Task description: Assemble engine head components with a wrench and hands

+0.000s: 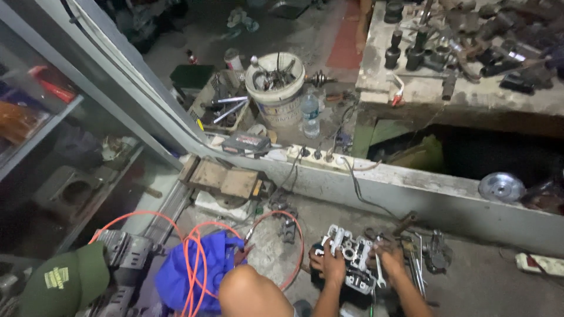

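Observation:
A grey metal engine cylinder head sits on the concrete floor at the bottom centre of the head view. My left hand grips its left side, fingers curled over the edge. On the part's right side, my right hand is closed around a small silver wrench. My bare knee is just left of my left arm. Whatever lies under my palms is hidden.
Loose wrenches lie right of the part. An orange hose loops over a blue cloth beside a green cap. Beyond a concrete ledge are a white tool bucket, a water bottle and a cluttered workbench.

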